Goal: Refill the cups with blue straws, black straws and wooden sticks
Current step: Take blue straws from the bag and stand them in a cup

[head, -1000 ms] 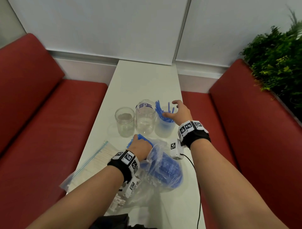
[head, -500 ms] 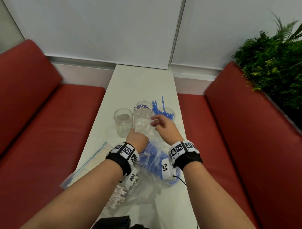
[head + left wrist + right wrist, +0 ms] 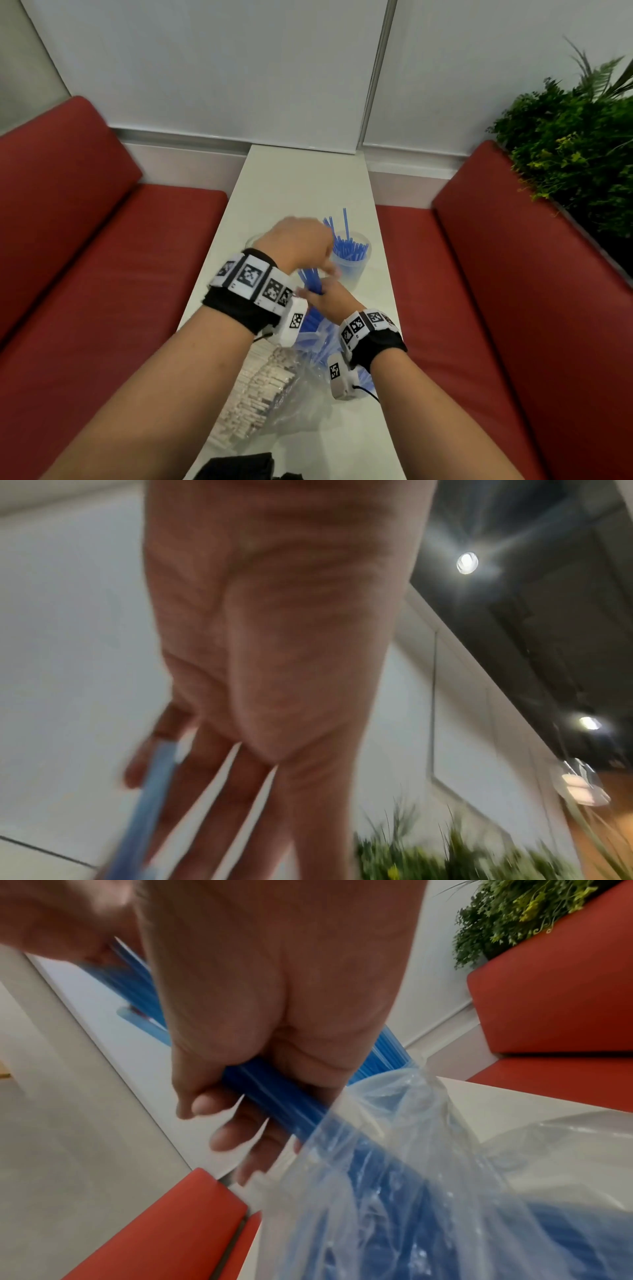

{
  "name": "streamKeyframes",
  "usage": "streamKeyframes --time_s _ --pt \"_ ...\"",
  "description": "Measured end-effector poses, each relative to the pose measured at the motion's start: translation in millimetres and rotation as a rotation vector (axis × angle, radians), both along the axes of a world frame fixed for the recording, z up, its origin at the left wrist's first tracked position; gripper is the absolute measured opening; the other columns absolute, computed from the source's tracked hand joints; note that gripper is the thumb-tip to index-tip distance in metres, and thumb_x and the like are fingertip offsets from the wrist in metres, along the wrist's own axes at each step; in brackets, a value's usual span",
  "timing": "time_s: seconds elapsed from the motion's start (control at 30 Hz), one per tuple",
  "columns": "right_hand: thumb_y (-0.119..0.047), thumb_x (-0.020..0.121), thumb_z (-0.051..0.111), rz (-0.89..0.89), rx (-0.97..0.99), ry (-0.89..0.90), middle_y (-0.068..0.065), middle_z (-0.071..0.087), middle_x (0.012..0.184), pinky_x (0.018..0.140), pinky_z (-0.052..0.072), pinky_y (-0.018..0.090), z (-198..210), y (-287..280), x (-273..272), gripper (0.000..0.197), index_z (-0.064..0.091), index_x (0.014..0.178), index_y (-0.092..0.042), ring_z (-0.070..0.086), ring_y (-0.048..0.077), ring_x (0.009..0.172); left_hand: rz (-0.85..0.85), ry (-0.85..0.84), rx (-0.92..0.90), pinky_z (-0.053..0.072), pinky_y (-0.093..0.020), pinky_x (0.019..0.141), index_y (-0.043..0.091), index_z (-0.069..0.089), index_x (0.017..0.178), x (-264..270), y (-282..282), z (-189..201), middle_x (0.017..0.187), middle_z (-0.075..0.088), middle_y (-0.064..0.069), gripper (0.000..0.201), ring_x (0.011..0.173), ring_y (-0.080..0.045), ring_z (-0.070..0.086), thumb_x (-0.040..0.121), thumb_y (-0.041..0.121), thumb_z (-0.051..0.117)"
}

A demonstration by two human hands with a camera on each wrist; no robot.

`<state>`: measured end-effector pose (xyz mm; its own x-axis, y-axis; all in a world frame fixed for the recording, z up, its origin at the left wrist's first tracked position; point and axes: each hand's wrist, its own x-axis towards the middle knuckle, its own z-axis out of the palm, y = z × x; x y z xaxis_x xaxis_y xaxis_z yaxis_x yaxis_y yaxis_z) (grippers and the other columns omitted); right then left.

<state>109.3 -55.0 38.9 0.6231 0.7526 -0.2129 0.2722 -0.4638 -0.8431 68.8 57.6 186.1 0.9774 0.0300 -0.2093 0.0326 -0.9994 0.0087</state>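
My right hand (image 3: 330,296) (image 3: 246,1031) grips a bundle of blue straws (image 3: 311,279) (image 3: 274,1093) where they stick out of a clear plastic bag (image 3: 317,339) (image 3: 411,1177). My left hand (image 3: 294,246) (image 3: 274,642) is raised just above it. A blurred blue straw (image 3: 150,791) runs between its thumb and its straight fingers. A frosted cup (image 3: 352,274) behind the hands holds several blue straws. Only the rim of a clear cup (image 3: 252,240) shows past my left hand; the rest of the cups are hidden.
A clear bag of wooden sticks (image 3: 253,394) lies on the white table (image 3: 301,181) near my left forearm. A black object (image 3: 239,467) sits at the near edge. Red benches (image 3: 102,257) flank the table, and a plant (image 3: 575,137) stands at the right.
My right hand has come back from the frosted cup to the bag mouth and taken hold of a straw bundle. My left hand has lifted off the bag and now covers the clear cups.
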Motion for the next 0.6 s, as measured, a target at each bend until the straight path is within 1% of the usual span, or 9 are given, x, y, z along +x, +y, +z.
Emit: streamKeyframes --time_s 0.07,0.13,0.23,0.3,0.33,0.4,0.43,0.5,0.6 --pt "-0.035 0.099 0.061 -0.012 0.083 0.018 -0.002 0.065 0.057 0.081 0.051 0.033 6 0 -1 0.045 0.063 0.064 -0.008 0.059 0.012 0.059 0.034 -0.189 -0.319 0.044 -0.030 0.055 0.026 0.062 0.068 1 8 16 0.066 0.064 0.009 0.057 0.057 -0.009 0.057 0.083 0.077 0.042" --pt "-0.032 0.099 0.062 -0.045 0.153 0.031 0.005 0.061 0.056 0.081 0.050 0.034 16 2 -2 0.045 0.059 0.062 -0.007 0.056 0.014 0.056 0.056 -0.276 -0.518 0.053 -0.035 0.074 0.027 0.072 0.083 0 7 20 0.081 0.072 0.007 0.062 0.074 -0.010 0.066 0.088 0.076 0.033" --pt "-0.023 0.098 0.065 -0.126 0.230 0.075 0.002 0.054 0.050 0.064 0.045 0.029 35 9 0 0.039 0.053 0.063 -0.011 0.048 0.013 0.048 0.047 -0.256 -0.697 0.050 -0.031 0.093 0.024 0.076 0.091 -3 -4 6 0.089 0.074 0.012 0.057 0.087 0.000 0.066 0.093 0.066 0.038" --pt "-0.016 0.096 0.065 -0.164 0.267 0.087 -0.001 0.050 0.048 0.059 0.042 0.032 48 12 1 0.036 0.052 0.063 -0.012 0.045 0.013 0.045 0.015 -0.358 -0.866 0.048 -0.027 0.097 0.026 0.076 0.096 -2 -9 -2 0.096 0.073 0.017 0.046 0.095 0.005 0.065 0.095 0.060 0.044" --pt "-0.015 0.096 0.065 -0.162 0.290 0.081 -0.001 0.048 0.047 0.059 0.042 0.033 55 12 2 0.036 0.052 0.063 -0.013 0.044 0.013 0.045 0.010 -0.484 -0.984 0.047 -0.025 0.098 0.027 0.075 0.100 -2 -7 -4 0.101 0.073 0.017 0.041 0.100 0.005 0.064 0.096 0.056 0.046" --pt "-0.019 0.095 0.067 -0.163 0.377 0.095 -0.004 0.047 0.048 0.060 0.043 0.035 71 8 4 0.033 0.052 0.066 -0.015 0.044 0.014 0.046 0.090 -0.787 -1.265 0.048 -0.022 0.096 0.022 0.073 0.106 -1 4 -7 0.105 0.073 0.010 0.041 0.104 -0.004 0.066 0.099 0.050 0.044" --pt "-0.023 0.094 0.069 -0.187 0.441 0.120 -0.005 0.047 0.050 0.058 0.043 0.034 81 6 6 0.032 0.053 0.067 -0.017 0.044 0.014 0.047 0.172 -0.860 -1.380 0.050 -0.024 0.095 0.017 0.073 0.106 0 11 -11 0.104 0.074 0.006 0.046 0.103 -0.009 0.067 0.100 0.050 0.041" --pt "-0.027 0.093 0.071 -0.219 0.570 0.157 -0.006 0.048 0.052 0.055 0.043 0.032 103 3 12 0.030 0.059 0.065 -0.025 0.044 0.013 0.047 0.361 -0.727 -1.500 0.051 -0.035 0.097 0.011 0.072 0.104 2 21 -23 0.101 0.075 -0.002 0.055 0.101 -0.018 0.069 0.102 0.051 0.036" --pt "-0.031 0.091 0.071 -0.202 0.688 0.147 -0.004 0.045 0.051 0.056 0.042 0.033 130 2 20 0.039 0.054 0.056 -0.030 0.042 0.016 0.047 0.590 -0.289 -1.556 0.050 -0.047 0.099 0.008 0.071 0.099 0 15 -57 0.094 0.075 -0.007 0.059 0.093 -0.025 0.072 0.102 0.053 0.033"
